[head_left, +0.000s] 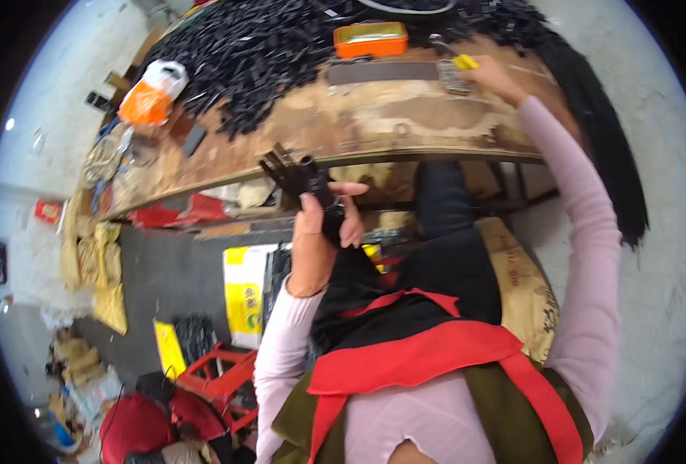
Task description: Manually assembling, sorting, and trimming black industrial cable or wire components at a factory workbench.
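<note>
My left hand (309,243) is closed around a bunch of slim black pieces (287,174) in front of the table's near edge. Their ends fan out beyond the thumb, and one round, tube-like end shows among them. Over the right part of the table, my right hand (491,77) grips a small tool (465,62) by its yellow handle. Its metal end points up and left; its exact kind is blurred. Right beside that hand lies a small grey, clear-looking block (453,77), at the end of a flat dark bar (385,73).
A large heap of black strips (250,62) covers the back of the wooden table (389,127). An orange box (371,40) stands behind the bar. Long black strands (602,131) hang over the right side. A white and orange bag (151,94) sits at the left.
</note>
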Available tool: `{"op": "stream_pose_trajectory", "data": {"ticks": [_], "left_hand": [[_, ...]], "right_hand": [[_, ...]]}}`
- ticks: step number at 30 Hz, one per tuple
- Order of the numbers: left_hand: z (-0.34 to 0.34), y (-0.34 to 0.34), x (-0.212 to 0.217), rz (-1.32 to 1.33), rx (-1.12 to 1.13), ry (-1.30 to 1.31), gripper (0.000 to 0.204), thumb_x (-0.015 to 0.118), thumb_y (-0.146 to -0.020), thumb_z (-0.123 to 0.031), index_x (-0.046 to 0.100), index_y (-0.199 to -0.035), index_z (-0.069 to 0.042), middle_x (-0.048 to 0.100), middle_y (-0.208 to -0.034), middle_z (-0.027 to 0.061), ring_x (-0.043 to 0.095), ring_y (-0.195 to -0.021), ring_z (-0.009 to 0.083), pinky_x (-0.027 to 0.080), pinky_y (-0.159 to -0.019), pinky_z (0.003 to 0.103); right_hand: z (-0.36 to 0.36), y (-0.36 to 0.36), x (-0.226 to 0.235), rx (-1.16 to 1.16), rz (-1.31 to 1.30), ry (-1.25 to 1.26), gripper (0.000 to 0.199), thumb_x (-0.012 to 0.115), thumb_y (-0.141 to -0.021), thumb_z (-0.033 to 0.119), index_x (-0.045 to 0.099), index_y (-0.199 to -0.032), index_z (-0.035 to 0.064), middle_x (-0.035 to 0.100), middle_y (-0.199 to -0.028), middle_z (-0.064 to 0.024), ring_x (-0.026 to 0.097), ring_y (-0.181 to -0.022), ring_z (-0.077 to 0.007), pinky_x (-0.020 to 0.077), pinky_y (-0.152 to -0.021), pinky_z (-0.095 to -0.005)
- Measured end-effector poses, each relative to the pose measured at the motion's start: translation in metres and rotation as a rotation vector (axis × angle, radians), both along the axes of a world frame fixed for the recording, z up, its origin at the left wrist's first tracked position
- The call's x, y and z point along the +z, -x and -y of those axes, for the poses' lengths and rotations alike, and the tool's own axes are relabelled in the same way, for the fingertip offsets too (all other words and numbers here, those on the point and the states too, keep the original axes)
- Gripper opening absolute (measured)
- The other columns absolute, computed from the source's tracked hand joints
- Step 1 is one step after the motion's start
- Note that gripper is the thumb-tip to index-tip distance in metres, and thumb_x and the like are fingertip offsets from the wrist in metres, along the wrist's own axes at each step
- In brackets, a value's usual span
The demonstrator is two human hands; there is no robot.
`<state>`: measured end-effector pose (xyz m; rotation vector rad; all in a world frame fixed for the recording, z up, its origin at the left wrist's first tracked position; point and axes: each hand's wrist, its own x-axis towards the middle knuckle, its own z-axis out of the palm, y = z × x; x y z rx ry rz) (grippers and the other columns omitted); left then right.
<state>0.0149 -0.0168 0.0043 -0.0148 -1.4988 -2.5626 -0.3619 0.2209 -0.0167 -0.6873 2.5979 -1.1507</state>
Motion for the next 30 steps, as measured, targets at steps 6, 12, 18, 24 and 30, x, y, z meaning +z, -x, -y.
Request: {"op": "stream_pose_trajectory", "data": {"ticks": [6,12,18,24,30], "left_hand": [[-0.027,-0.011,0.013,-0.038,-0.001,0.095,0.069,0.033,-0.101,-0.058,0.052,-0.117,0.007,0.043,-0.063,0.0027,0.040,-0.052,0.0124,0.037,-0.052,0.028],[-0.029,-0.022,0.019,-0.033,0.014,0.120,0.067,0.031,-0.103,-0.054,0.054,-0.114,0.008,0.045,-0.066,0.0012,0.042,-0.058,0.0095,0.038,-0.056,0.025],[-0.030,-0.021,0.018,-0.026,-0.005,0.137,0.067,0.030,-0.103,-0.054,0.054,-0.114,0.007,0.046,-0.066,0.0009,0.042,-0.059,0.0092,0.038,-0.057,0.024],[-0.031,-0.019,0.032,-0.010,-0.004,0.179,0.070,0.035,-0.100,-0.059,0.053,-0.116,0.007,0.045,-0.066,0.0013,0.041,-0.056,0.0110,0.036,-0.055,0.027],[-0.027,-0.015,0.018,0.005,-0.008,0.167,0.064,0.032,-0.104,-0.052,0.054,-0.116,0.006,0.048,-0.069,0.0009,0.043,-0.060,0.0091,0.037,-0.057,0.024]], "right_hand": [[-0.021,0.008,0.000,-0.091,0.262,0.193,0.025,0.076,-0.083,0.022,0.060,-0.080,0.0035,0.058,-0.063,-0.0017,0.053,-0.049,-0.0106,0.0427,-0.046,-0.0268],[-0.027,0.004,0.003,-0.097,0.383,0.400,0.016,0.072,-0.088,0.016,0.060,-0.086,0.0054,0.058,-0.068,-0.0009,0.055,-0.055,-0.0106,0.0451,-0.050,-0.0263],[-0.027,0.008,0.012,-0.029,0.596,0.519,0.012,0.067,-0.091,0.013,0.058,-0.093,0.0062,0.058,-0.076,-0.0015,0.056,-0.062,-0.0115,0.0468,-0.054,-0.0264],[-0.025,-0.003,0.025,0.068,0.644,0.625,0.014,0.066,-0.091,0.014,0.057,-0.096,0.0047,0.060,-0.080,-0.0042,0.060,-0.072,-0.0140,0.0513,-0.064,-0.0290],[-0.008,-0.123,0.058,0.003,0.493,0.680,0.017,0.067,-0.090,0.016,0.058,-0.099,0.0045,0.065,-0.087,-0.0067,0.067,-0.082,-0.0171,0.0536,-0.071,-0.0284]]}}
